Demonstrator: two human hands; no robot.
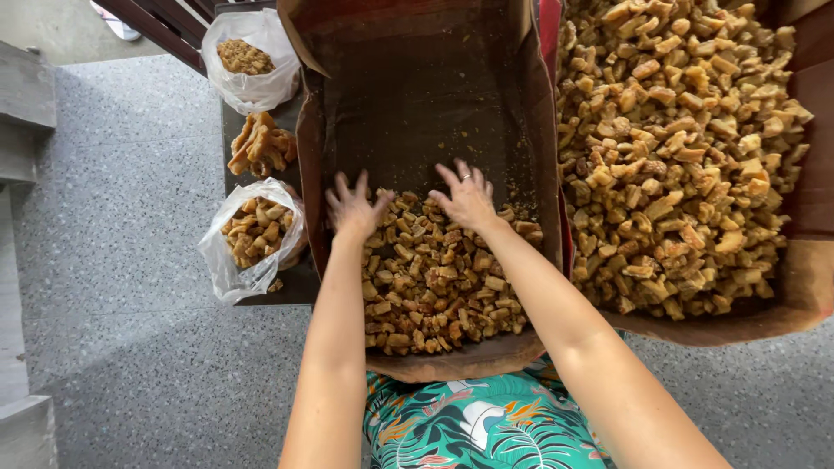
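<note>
Under the fingers (459,178) — rough, matt golden-brown fried pieces (434,278), crusty. Beyond the fingertips, bare cardboard box (417,95), matt, grease-darkened. Left of the fingers — thin crinkled glossy plastic bags (228,269). Speckled stone floor (113,260), smooth.

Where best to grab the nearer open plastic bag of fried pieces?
Probably by the gathered rim of the nearer plastic bag, coming from above: the mouth gapes upward, the film is slack and the filling sits low, so a side squeeze would likely crush pieces.

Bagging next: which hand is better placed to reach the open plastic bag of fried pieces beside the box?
Left. The left hand rests at the box's left edge, nearest the plastic bag; the right hand lies farther right.
</note>
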